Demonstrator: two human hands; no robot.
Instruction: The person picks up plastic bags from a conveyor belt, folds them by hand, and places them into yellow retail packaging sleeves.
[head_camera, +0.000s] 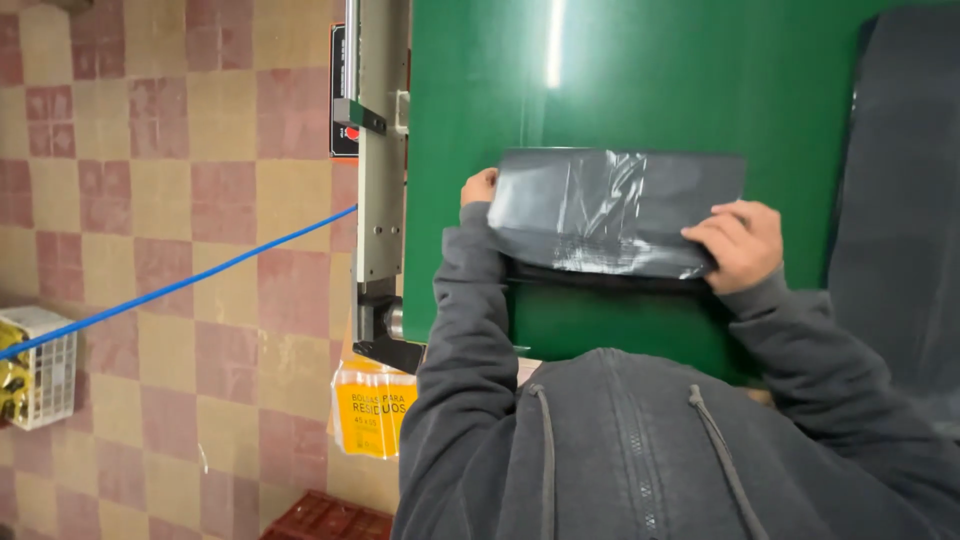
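Note:
A folded stack of dark grey plastic bags (610, 210) lies on a green table top (640, 80). My left hand (478, 188) grips the stack's left edge, only the knuckles showing above my grey sleeve. My right hand (740, 245) presses down on the stack's lower right corner, fingers curled over the plastic. The top bag is shiny and creased, and thicker dark layers show under its near edge.
A grey metal machine column (378, 180) runs along the table's left edge. A blue hose (180, 285) crosses the tiled floor. A yellow packet (372, 408), a white crate (42, 365) and a red crate (325, 520) sit on the floor. Dark sheeting (900, 200) covers the table's right side.

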